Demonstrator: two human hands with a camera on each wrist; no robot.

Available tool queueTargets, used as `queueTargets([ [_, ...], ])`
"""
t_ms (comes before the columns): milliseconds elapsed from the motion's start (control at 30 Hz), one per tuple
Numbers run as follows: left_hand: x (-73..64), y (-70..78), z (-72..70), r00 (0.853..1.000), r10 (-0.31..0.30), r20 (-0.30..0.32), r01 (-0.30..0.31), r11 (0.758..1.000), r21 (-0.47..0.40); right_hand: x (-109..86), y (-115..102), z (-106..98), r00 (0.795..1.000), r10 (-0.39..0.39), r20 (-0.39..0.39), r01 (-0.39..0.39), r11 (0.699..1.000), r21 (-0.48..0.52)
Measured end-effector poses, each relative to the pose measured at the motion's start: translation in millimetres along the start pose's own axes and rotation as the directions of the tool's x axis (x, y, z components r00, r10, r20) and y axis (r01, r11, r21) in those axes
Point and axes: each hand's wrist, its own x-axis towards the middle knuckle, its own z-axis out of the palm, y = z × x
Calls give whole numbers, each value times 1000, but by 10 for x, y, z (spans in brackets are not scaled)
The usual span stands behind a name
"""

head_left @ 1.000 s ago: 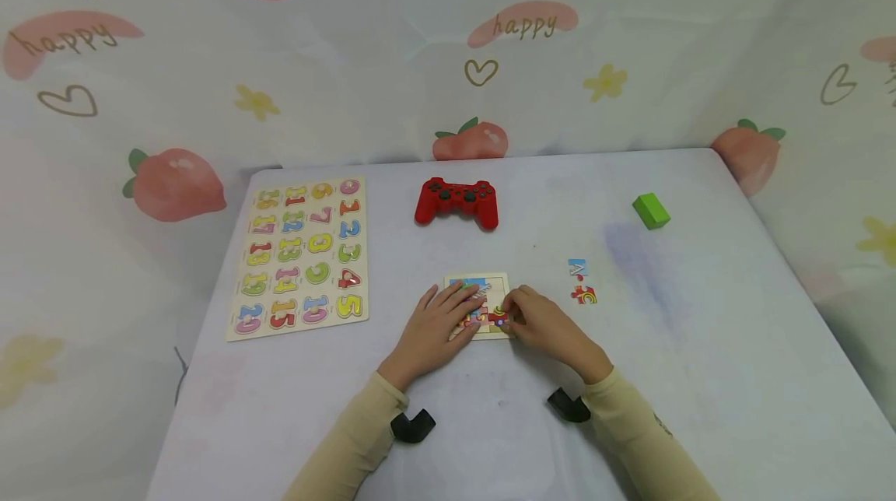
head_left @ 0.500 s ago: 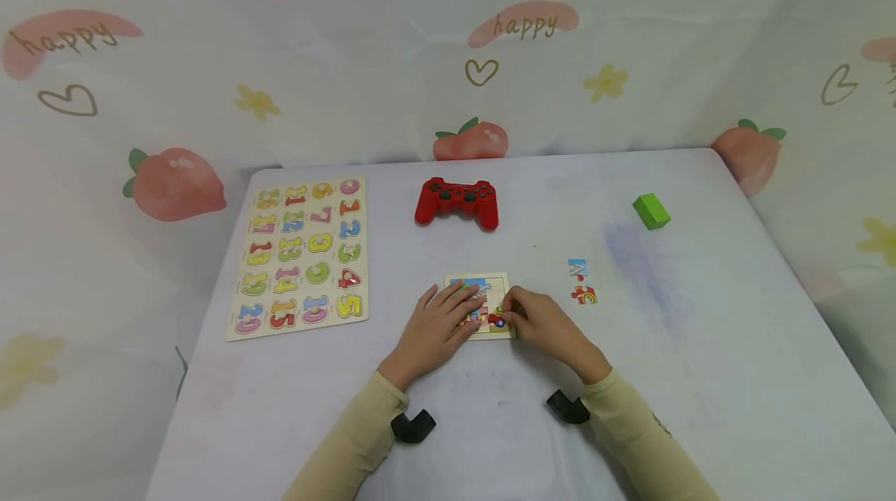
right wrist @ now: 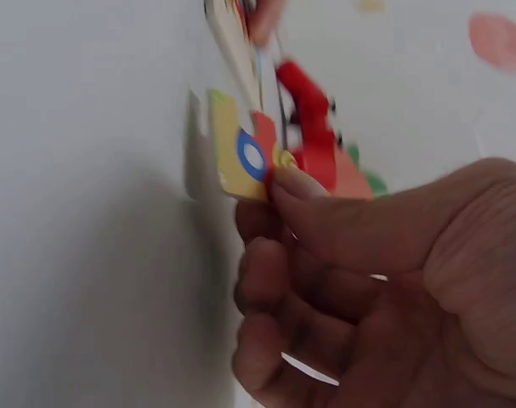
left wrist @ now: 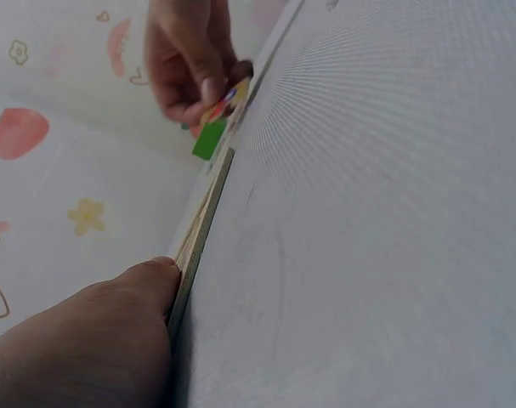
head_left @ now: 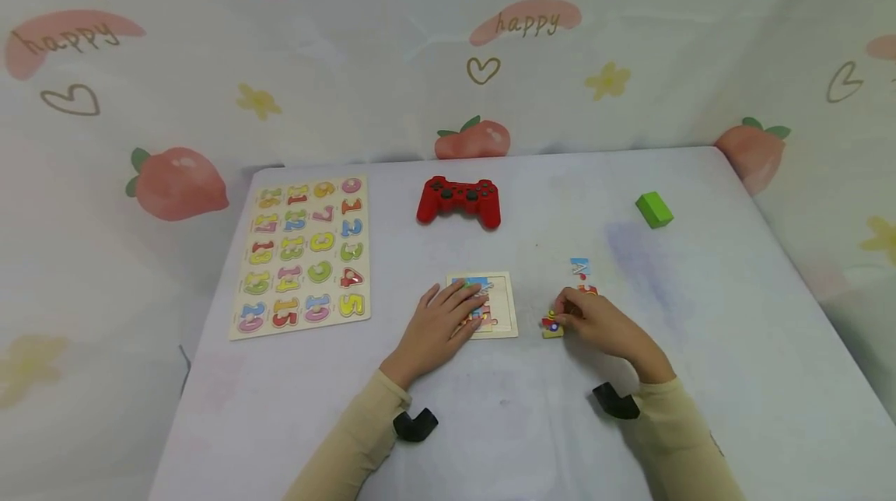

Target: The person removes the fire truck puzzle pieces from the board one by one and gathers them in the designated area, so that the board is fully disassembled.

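Your right hand point(head_left: 603, 327) pinches a puzzle piece point(head_left: 551, 329) just right of the puzzle board point(head_left: 512, 314), where your left hand point(head_left: 435, 330) rests with fingers outstretched.

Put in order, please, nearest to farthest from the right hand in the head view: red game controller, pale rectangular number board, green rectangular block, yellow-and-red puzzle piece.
1. Yellow-and-red puzzle piece: pinched by the right hand.
2. Green rectangular block: toward the far right.
3. Red game controller: far side, middle.
4. Pale rectangular number board: on the left.
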Motion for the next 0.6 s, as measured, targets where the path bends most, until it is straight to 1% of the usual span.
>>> queueTargets([
  [67,1,-1,0,1000,2,-3,-2,1000,2,-98,111,-88,1000,0,2,0,1000,-10],
  [167,5,2,-5,1000,2,-3,-2,1000,0,-228,240,-205,999,29,-18,-30,999,-26],
  [267,6,2,-14,1000,2,-5,-2,1000,-3,-304,328,-281,997,69,-40,-70,997,-36],
  [400,3,0,-19,1000,-1,-2,1,1000,-4,-340,402,-320,994,104,-45,-106,994,-29],
  [600,7,6,-13,1000,-4,9,4,1000,-6,-331,446,-337,996,81,-45,-82,996,-30],
])
